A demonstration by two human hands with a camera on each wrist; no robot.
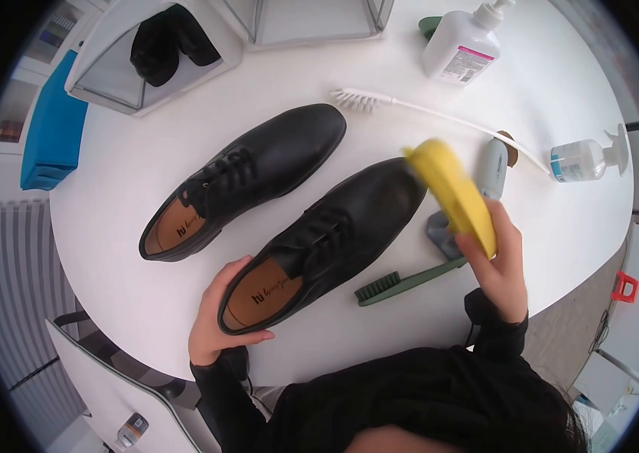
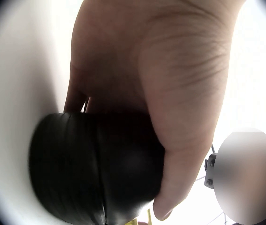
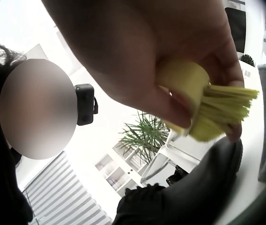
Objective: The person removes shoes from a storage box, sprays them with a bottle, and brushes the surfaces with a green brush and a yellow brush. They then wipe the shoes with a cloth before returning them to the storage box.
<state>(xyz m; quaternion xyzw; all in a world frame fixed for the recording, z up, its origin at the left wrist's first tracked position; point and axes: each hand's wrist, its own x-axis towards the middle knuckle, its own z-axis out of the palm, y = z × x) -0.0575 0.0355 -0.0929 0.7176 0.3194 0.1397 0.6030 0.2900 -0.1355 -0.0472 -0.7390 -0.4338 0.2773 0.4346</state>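
Observation:
Two black lace-up shoes with tan insoles lie side by side on the white table. The heel of the nearer shoe (image 1: 365, 211) is gripped by my left hand (image 1: 218, 321), thumb on one side and fingers on the other; the left wrist view shows the black heel (image 2: 95, 168) under the hand (image 2: 147, 61). My right hand (image 1: 502, 264) holds a yellow brush (image 1: 455, 192) by one end, its far end at this shoe's toe. In the right wrist view, yellow bristles (image 3: 226, 105) stick out beside the fingers. The other shoe (image 1: 282, 155) lies untouched farther back.
A green brush (image 1: 402, 285) lies near the front edge, beside a grey object (image 1: 442, 234). Behind are a long white brush (image 1: 448, 117), a grey bottle (image 1: 492, 167), a pump bottle (image 1: 461, 49) and a spray bottle (image 1: 580, 161). A blue box (image 1: 55, 136) stands at the left.

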